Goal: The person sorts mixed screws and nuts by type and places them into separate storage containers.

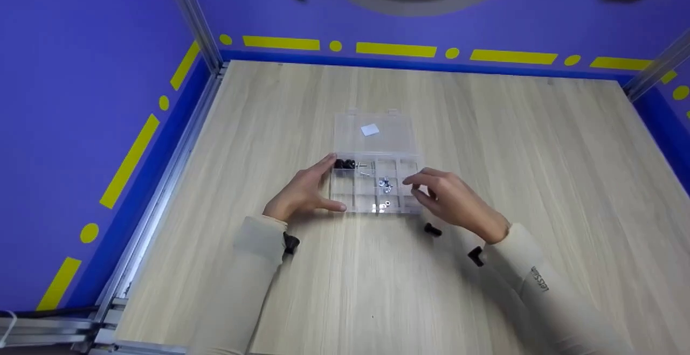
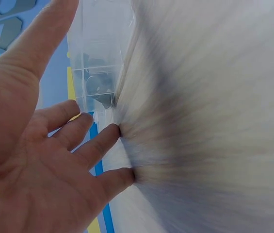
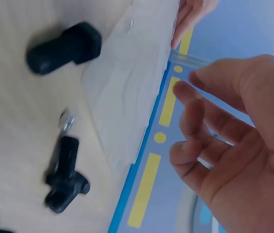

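A clear plastic compartment box (image 1: 365, 187) lies with its lid folded back. My left hand (image 1: 308, 185) steadies its left side, fingers spread, thumb at the front left corner. In the left wrist view the left palm (image 2: 44, 160) shows beside the box wall (image 2: 98, 68). Over the box's right side hovers my right hand (image 1: 450, 196). Its fingers bend loosely, thumb and index finger close together. In the right wrist view nothing shows between the right hand's (image 3: 229, 131) fingertips. Inside the box are black parts (image 1: 345, 164), small metal screws (image 1: 385, 185) and a ring (image 1: 387, 203).
A black bolt (image 1: 433, 229) lies on the wooden table (image 1: 345, 290) near the box's front right corner. The right wrist view adds a black T-shaped piece (image 3: 66, 174) with a small shiny tip. A white label (image 1: 370, 129) is on the lid (image 1: 393, 137). Blue panels border the table.
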The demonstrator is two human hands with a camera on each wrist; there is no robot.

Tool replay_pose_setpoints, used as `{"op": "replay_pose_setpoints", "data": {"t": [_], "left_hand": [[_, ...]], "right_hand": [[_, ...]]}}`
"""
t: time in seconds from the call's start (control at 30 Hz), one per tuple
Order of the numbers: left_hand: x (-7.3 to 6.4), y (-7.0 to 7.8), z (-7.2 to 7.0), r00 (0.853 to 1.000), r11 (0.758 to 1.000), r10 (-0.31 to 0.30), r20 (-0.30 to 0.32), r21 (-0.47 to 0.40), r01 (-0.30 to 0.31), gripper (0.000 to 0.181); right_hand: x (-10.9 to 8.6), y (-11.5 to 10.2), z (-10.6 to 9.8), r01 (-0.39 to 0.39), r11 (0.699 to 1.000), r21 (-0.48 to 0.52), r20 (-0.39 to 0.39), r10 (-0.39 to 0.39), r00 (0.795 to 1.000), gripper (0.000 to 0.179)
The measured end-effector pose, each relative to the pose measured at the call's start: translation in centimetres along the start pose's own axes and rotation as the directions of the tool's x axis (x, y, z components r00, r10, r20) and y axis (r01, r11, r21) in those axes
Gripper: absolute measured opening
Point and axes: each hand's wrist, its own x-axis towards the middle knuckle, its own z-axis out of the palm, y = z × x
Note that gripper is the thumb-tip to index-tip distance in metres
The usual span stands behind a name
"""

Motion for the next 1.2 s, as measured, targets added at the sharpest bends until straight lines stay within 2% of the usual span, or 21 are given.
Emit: {"op": "replay_pose_setpoints", "data": {"t": [0.17,0.4,0.6,0.97,1.2], "left_hand": [[0.0,0.0,0.0,1.0,1.0,-0.001,-0.002,0.002,0.001,0.122],[-0.1,-0.1,0.1,1.0,1.0,-0.004,-0.013,0.005,0.005,0.123],[0.0,-0.1,0.2,1.0,1.0,-0.017,-0.015,-0.004,0.017,0.123],[-0.1,0.0,0.0,1.0,1.0,0.001,-0.011,0.013,-0.001,0.122],[-0.1,-0.1,0.0,1.0,1.0,0.008,-0.012,0.022,-0.008,0.121]], "right_hand": [[-1.3,1.0,-0.3,-0.076,0.997,-0.001,-0.038,0.076,0.996,0.018],[-3.1,2.2,-0.3,-0.149,0.987,-0.061,0.033,0.151,0.988,0.008],[-3.9,2.6,-0.4,-0.196,0.978,-0.075,0.082,0.202,0.976,0.012],[-4.1,2.5,-0.1,-0.205,0.975,-0.088,0.107,0.214,0.971,0.022],[-3.9,2.5,0.2,-0.202,0.975,-0.097,0.117,0.212,0.97,0.02]]}}
